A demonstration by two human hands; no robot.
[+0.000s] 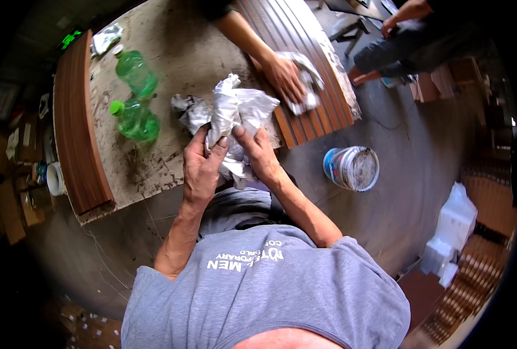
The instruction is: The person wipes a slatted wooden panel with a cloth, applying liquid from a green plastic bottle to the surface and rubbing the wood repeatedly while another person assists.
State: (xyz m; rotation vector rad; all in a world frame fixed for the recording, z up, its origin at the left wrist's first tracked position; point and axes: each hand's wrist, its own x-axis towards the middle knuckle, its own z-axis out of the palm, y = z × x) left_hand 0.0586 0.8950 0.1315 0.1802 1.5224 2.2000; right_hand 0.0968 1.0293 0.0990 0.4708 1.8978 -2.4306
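My left hand (pixel 203 166) and my right hand (pixel 259 152) both grip a crumpled white cloth (pixel 226 110) above the near edge of the worktable. Thumbs press on its bunched folds, and loose ends hang below and to the right. Just behind it on the table lies a greyish, stained rag (pixel 193 110). Across the table, a co-worker's hand (pixel 284 78) pushes another white cloth (pixel 305 87), blurred by motion, over a grooved brown slatted panel (pixel 313 123).
Two green bottles (pixel 136 72) are on the stained worktable (pixel 133 174), left of my hands. A brown board (pixel 78 128) lies along its left edge. A dirty paint bucket (pixel 352 168) stands on the floor at right. Another person (pixel 398 55) is at the far right.
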